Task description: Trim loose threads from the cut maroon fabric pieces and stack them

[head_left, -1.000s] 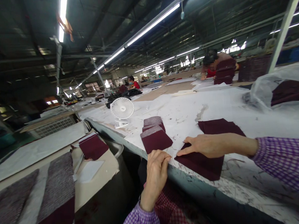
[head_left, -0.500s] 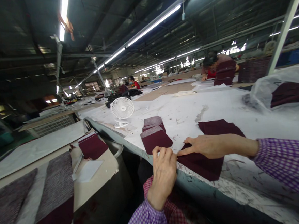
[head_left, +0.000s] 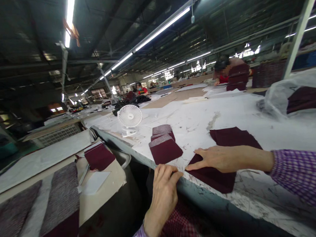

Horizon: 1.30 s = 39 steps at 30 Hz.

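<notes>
My right hand [head_left: 215, 159] lies flat with fingers apart on a dark maroon fabric piece [head_left: 222, 180] at the table's near edge. Its fingertips rest by the left corner of that piece. Just left of it, at the table edge, is my left hand [head_left: 164, 185], fingers bent and pressed together; whatever they may pinch is too small or hidden to make out. Beyond my left hand sits a small stack of maroon pieces with grey speckled ends [head_left: 165, 150]. Another maroon fabric pile [head_left: 236, 137] lies behind my right wrist.
A white fan [head_left: 130, 117] stands on the white-covered table [head_left: 185, 120]. Clear plastic wrap [head_left: 278, 95] with maroon cloth is at right. To the left, a lower surface holds a maroon stack [head_left: 99, 156] and speckled strips [head_left: 60, 194]. A co-worker [head_left: 222, 74] leans over the far side.
My left hand has moved down and left, away from the corner of the maroon piece. My right hand stays on the fabric, nearly in the same place.
</notes>
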Tool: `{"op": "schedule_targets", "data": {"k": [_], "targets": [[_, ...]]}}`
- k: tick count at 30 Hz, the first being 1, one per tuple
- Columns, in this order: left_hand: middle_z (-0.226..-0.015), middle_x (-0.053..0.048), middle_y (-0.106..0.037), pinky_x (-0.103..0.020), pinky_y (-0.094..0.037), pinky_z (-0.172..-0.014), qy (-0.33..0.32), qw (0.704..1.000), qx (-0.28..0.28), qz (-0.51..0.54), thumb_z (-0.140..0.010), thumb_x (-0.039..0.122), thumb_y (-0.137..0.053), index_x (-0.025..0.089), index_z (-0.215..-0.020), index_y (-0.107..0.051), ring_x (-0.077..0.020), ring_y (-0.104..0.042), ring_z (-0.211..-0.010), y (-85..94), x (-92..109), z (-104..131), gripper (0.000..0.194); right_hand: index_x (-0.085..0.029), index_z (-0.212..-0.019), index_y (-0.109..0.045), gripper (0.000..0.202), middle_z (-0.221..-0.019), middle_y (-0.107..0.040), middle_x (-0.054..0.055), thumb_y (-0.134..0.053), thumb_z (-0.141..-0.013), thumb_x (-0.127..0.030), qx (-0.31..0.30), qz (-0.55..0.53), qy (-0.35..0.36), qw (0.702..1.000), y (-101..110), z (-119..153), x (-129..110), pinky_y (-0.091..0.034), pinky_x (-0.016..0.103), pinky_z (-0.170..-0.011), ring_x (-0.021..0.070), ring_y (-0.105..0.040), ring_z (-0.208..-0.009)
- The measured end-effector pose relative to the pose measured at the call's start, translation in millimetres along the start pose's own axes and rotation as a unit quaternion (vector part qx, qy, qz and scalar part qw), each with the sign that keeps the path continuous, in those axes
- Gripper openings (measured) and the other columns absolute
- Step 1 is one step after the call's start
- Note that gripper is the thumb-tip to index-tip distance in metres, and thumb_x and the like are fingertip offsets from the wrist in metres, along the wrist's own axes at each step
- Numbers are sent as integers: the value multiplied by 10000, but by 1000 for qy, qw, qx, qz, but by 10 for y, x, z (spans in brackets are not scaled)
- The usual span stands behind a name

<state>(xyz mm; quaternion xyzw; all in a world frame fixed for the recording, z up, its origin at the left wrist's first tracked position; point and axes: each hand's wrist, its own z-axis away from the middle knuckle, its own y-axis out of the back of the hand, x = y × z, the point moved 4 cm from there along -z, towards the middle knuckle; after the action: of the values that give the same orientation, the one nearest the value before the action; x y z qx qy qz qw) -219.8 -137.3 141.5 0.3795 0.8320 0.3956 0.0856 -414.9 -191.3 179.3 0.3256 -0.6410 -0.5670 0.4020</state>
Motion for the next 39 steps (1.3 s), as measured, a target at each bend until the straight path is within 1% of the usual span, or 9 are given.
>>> {"op": "schedule_targets", "data": {"k": [6, 11, 14, 18, 21, 25, 28, 33, 39], "targets": [[-1027, -79, -576, -372, -429, -883, 81, 995, 50, 38, -889, 115, -418, 168, -1052, -563, -203, -507, -985, -119, -284, -151, 224, -312, -1398, -376, 612, -1101, -551, 105, -498, -823, -142, -15, -48, -57, 997, -3, 27, 140, -408, 370, -865, 240, -537, -994], [-1022, -61, -594, -388, -432, -911, 115, 992, -53, -26, -856, 245, -537, 171, -1026, -582, -223, -522, -988, -173, -508, -360, 191, -171, -1061, -629, 315, -988, -595, 94, -609, -762, -268, -36, -168, -115, 978, 4, -8, 276, -399, 374, -886, 258, -512, -1005], [-982, -57, -603, -377, -446, -881, 102, 986, -109, -80, -855, 262, -526, 173, -1019, -591, -225, -538, -955, -144, -479, -469, 197, -157, -891, -624, 200, -933, -608, 81, -593, -753, -299, -38, -217, -128, 967, 94, 48, 413, -425, 342, -808, 234, -546, -896], [-947, -91, -608, -372, -471, -803, 70, 969, -169, -165, -830, 155, -466, 134, -991, -592, -251, -555, -927, -129, -346, -584, 206, -168, -1061, -571, 369, -1055, -626, 85, -572, -751, -367, 21, -289, -251, 924, 243, 394, 963, -452, 322, -781, 245, -573, -930], [-926, -110, -612, -359, -474, -718, 57, 955, -203, -206, -776, 58, -414, 112, -924, -596, -256, -571, -872, -170, -283, -638, 240, -170, -1158, -548, 491, -1111, -636, 88, -563, -723, -398, 61, -313, -361, 876, 129, 765, 1442, -471, 330, -817, 268, -583, -991], [-924, -116, -630, -331, -453, -672, 85, 951, -205, -213, -748, 42, -407, 111, -869, -620, -252, -589, -859, -207, -319, -658, 255, -101, -1264, -503, 645, -1178, -595, 186, -585, -666, -330, 33, -124, -458, 880, -161, 1013, 1790, -458, 441, -856, 343, -580, -1013], [-864, -75, -665, -312, -434, -687, 178, 958, -155, -164, -788, 124, -430, 156, -805, -648, -228, -611, -832, -165, -468, -632, 220, -114, -1282, -510, 582, -1249, -539, 211, -526, -753, -357, 87, -4, -409, 908, -121, 802, 1695, -431, 496, -885, 365, -555, -1060], [-785, -15, -701, -261, -407, -695, 339, 939, -56, -14, -756, 180, -499, 209, -793, -681, -168, -629, -763, -105, -789, -514, 188, -170, -1081, -653, 358, -1185, -613, 112, -405, -860, -305, 122, -93, -175, 972, 140, -15, 954, -410, 412, -969, 262, -555, -1101], [-833, -39, -691, -261, -410, -694, 336, 940, -57, 17, -818, 247, -483, 184, -847, -641, -177, -627, -794, -108, -771, -522, 172, -141, -1118, -647, 343, -1090, -659, 124, -422, -876, -235, 112, -146, -49, 982, 86, -831, 334, -441, 358, -906, 228, -605, -994]]}}
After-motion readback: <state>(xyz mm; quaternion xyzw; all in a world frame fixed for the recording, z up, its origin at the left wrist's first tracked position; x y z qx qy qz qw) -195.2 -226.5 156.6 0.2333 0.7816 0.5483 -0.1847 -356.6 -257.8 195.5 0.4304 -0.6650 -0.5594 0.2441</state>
